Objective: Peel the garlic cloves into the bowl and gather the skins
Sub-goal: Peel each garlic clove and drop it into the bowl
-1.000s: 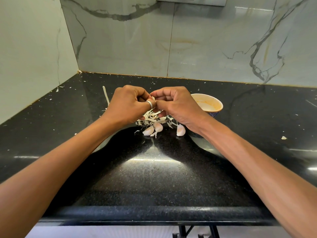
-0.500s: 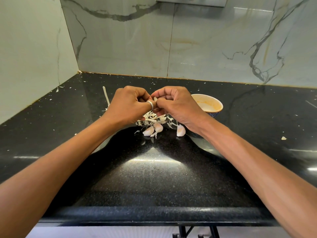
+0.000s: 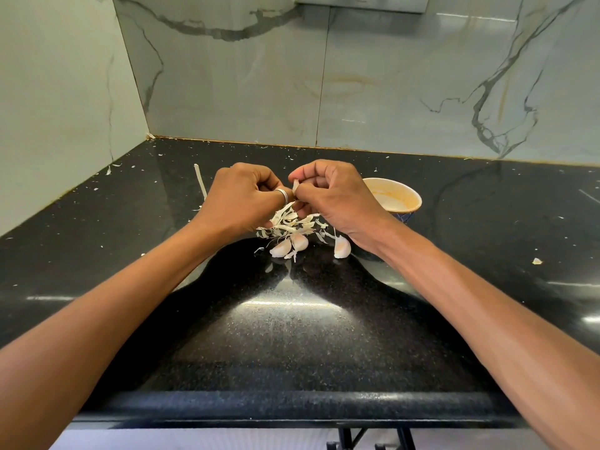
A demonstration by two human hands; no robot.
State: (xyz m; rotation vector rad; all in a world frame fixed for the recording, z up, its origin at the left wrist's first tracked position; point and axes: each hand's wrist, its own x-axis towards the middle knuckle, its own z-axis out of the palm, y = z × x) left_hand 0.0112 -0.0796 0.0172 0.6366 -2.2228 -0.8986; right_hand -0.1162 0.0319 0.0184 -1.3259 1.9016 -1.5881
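Clove point(image 3: 295, 186) pinched between L hand point(image 3: 242, 198) and R hand point(image 3: 331, 193), both curled on it, over skins point(image 3: 289, 224); axis approx. upright. We note bowl point(image 3: 417, 196) just beyond R hand, so R is nearer for the drop.

Our glossy black speckled tabletop point(image 3: 292, 336), littered with garlic peelings.

We see a loose pile of skins point(image 3: 292, 222) near the middle, with two garlic cloves point(image 3: 281, 247) touching each other at its near edge and a third clove point(image 3: 342, 246) lying a little to their right. A bowl point(image 3: 401, 198), cream inside, stands just right of the pile. A long pale strip point(image 3: 200, 185) lies to the left, a lone scrap point(image 3: 536, 261) sits far right, and we spot small flecks scattered toward the back wall.
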